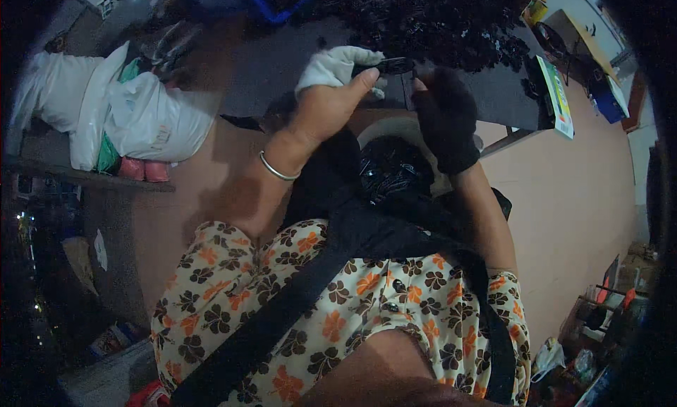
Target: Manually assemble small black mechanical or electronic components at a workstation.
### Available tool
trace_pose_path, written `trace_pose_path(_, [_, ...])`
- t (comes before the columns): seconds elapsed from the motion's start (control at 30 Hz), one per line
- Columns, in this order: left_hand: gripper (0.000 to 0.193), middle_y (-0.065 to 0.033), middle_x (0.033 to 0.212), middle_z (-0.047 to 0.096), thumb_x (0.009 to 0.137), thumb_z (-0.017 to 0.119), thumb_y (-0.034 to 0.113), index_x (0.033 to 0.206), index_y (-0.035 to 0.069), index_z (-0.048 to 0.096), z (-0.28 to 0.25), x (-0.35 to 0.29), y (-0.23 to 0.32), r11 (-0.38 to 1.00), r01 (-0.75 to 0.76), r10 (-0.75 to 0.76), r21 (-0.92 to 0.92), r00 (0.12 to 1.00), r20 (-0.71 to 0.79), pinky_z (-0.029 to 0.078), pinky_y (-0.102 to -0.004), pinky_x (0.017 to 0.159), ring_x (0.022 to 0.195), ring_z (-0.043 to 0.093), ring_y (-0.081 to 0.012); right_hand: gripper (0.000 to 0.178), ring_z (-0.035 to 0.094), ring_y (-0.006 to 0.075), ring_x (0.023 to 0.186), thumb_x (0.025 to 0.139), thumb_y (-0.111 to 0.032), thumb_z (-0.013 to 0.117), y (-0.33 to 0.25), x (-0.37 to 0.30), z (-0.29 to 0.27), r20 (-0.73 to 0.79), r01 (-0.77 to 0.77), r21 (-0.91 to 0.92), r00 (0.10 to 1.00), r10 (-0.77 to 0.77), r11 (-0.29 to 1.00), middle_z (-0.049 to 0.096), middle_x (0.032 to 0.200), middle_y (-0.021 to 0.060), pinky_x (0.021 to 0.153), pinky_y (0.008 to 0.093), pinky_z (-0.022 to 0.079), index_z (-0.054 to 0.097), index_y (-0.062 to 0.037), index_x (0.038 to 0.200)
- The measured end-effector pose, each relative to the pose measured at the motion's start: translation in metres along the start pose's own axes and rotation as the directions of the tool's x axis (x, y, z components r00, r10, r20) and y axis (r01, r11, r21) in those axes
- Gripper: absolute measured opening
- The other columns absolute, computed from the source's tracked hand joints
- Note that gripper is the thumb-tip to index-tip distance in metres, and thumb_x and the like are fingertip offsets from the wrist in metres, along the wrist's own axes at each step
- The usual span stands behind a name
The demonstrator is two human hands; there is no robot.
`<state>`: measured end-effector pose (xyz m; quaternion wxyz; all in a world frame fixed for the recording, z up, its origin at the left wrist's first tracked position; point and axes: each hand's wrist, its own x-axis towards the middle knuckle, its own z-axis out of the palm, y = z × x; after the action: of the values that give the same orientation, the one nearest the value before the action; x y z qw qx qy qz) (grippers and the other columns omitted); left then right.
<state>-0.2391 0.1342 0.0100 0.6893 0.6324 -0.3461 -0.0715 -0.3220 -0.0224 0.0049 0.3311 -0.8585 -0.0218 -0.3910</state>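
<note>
Above my lap, my left hand, in a white glove with the thumb bare, is closed on a small black part, which looks ring-shaped or looped. My right hand, in a dark fingerless glove, is at the part's right end. Its thumb is raised and its fingers are curled and somewhat blurred; a thin dark piece shows by the thumb tip, its kind unclear. Beyond both hands, a large heap of small black parts lies on the dark tabletop. Below them, a pale round container holds more shiny black pieces.
Stuffed white bags rest on a shelf at the left, with pink bundles under them. A blue frame edge lies at the far side. A green-and-white box stands at the table's right edge. Plastic bags lie lower right.
</note>
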Motion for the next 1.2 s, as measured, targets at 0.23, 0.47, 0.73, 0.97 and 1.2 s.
trace_pose_path(0.23, [0.019, -0.0145, 0.103, 0.061, 0.078, 0.056, -0.001, 0.097, -0.004, 0.061, 0.017, -0.011, 0.001, 0.831, -0.332, 0.348, 0.446, 0.936, 0.049, 0.047, -0.0267, 0.078, 0.091, 0.059, -0.0156, 0.014, 0.05, 0.0101, 0.061, 0.084, -0.014, 0.05, 0.005, -0.005, 0.014, 0.328, -0.517, 0.487, 0.855, 0.402, 0.704, 0.053, 0.068, 0.0037, 0.058, 0.0253, 0.042, 0.052, -0.0025, 0.077])
trace_pose_path(0.47, [0.02, -0.013, 0.1, 0.063, 0.077, 0.057, -0.002, 0.096, -0.003, 0.062, 0.017, -0.009, -0.001, 0.877, -0.306, 0.313, 0.37, 0.949, 0.043, 0.045, -0.0269, 0.082, 0.095, 0.059, -0.0173, 0.013, 0.05, 0.0116, 0.057, 0.083, -0.013, 0.049, -0.008, -0.002, 0.014, 0.286, -0.475, 0.508, 0.88, 0.38, 0.719, 0.052, 0.065, 0.0031, 0.057, 0.0259, 0.042, 0.052, -0.003, 0.076])
trace_pose_path(0.73, [0.02, -0.0143, 0.093, 0.062, 0.082, 0.053, -0.001, 0.101, -0.007, 0.057, 0.001, 0.011, -0.03, 0.999, -0.039, 0.034, -0.026, 0.985, -0.171, 0.052, -0.0256, 0.064, 0.076, 0.061, -0.0156, 0.009, 0.051, 0.0109, 0.061, 0.081, -0.012, 0.053, 0.02, 0.004, 0.017, 0.178, -0.05, -0.007, 0.983, 0.051, 0.999, 0.051, 0.066, 0.0029, 0.056, 0.0239, 0.041, 0.052, -0.0047, 0.076])
trace_pose_path(0.97, [0.022, -0.0127, 0.1, 0.062, 0.078, 0.057, -0.001, 0.1, -0.006, 0.058, 0.006, 0.005, -0.019, 0.976, -0.07, 0.093, 0.205, 0.99, -0.105, 0.048, -0.0258, 0.077, 0.089, 0.059, -0.0157, 0.011, 0.049, 0.0101, 0.061, 0.081, -0.015, 0.053, 0.001, 0.01, 0.026, 0.332, -0.621, 0.529, 0.779, 0.532, 0.578, 0.052, 0.069, 0.002, 0.058, 0.0246, 0.04, 0.053, -0.0061, 0.075])
trace_pose_path(1.2, [0.019, -0.0166, 0.1, 0.062, 0.075, 0.061, -0.002, 0.093, -0.005, 0.061, 0.01, -0.009, -0.008, 0.835, -0.311, 0.338, 0.453, 0.941, 0.022, 0.044, -0.0283, 0.083, 0.095, 0.059, -0.0216, 0.013, 0.049, 0.0101, 0.062, 0.082, -0.016, 0.052, -0.002, 0.005, 0.027, 0.317, -0.546, 0.503, 0.837, 0.445, 0.67, 0.052, 0.068, 0.0008, 0.06, 0.0245, 0.041, 0.053, -0.0045, 0.076])
